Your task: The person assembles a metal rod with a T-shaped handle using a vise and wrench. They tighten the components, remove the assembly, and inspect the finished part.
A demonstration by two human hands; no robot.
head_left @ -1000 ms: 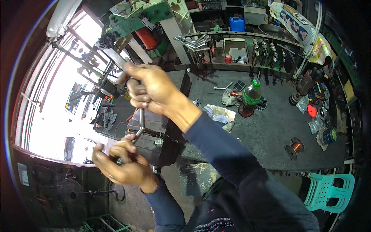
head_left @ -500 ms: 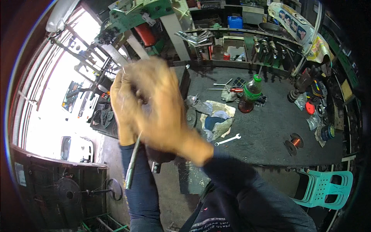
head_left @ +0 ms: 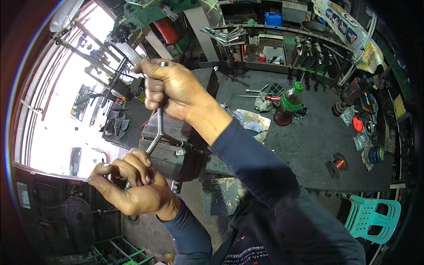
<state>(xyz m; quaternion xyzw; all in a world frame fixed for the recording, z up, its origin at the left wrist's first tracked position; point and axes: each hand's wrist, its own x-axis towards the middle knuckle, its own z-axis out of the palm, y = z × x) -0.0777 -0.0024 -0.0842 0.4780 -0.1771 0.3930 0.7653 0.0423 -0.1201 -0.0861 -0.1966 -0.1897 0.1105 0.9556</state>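
A shiny three-armed Y-shaped socket wrench (head_left: pixel 160 126) is between my hands, above a dark metal vise (head_left: pixel 176 161) at the bench's left side. My right hand (head_left: pixel 170 88) is wrapped round its upper arm, whose tip shows above the fist. Lower and to the left, my left hand (head_left: pixel 134 183) has its fingers curled loosely about the lower arm, palm turned up. The third arm points right across the vise, its far end over the dark metal. What the sockets touch is hard to make out.
On the black bench (head_left: pixel 304 145) stand a green-capped bottle (head_left: pixel 289 104) of dark liquid and a copper wire spool (head_left: pixel 338 164). Rags (head_left: pixel 254 121) and another Y-shaped wrench (head_left: pixel 260 91) lie farther back. Turquoise stools (head_left: pixel 371 216) are at the right.
My hands were together, blurred, with a metal rod jutting below them. They have parted: the left moved down, the right stays higher, and the Y-shaped wrench shows between them.
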